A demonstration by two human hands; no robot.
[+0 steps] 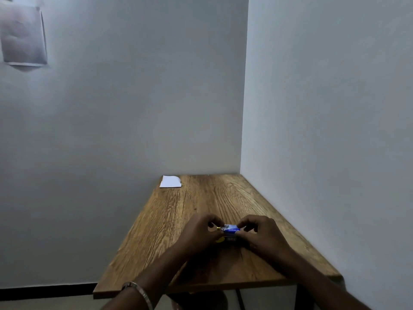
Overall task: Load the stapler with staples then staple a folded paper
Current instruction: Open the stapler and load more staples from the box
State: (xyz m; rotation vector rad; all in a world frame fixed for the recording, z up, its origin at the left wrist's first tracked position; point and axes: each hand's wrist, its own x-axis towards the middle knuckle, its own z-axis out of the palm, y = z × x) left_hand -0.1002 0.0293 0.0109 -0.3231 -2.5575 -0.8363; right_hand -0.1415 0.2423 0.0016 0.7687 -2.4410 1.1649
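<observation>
Both hands pinch a small blue and white box [230, 229] between them, just above a wooden table [201, 204]. The left hand [199, 236] curls its fingertips onto the box's left end, where a small yellow part sticks out. The right hand [266, 238] closes its thumb and fingers on the box's right end. The box looks like a staple box, though its print is too blurred to read.

Directly beneath the box, partly hidden by the fingers, sits a dark object with a yellow patch [226, 239]. It may be the stapler, but too little of it shows to be sure.

Far beyond the hands, at the table's back left corner against the wall, a folded white paper [171, 181] lies flat, well apart from the box.

A metal bracelet [138, 291] circles the left wrist, nearer the viewer than the box. The table stands in a corner formed by two pale walls, one behind it and one along the right-hand side. High on the wall to the left hangs a blurred grey sheet [23, 34].
</observation>
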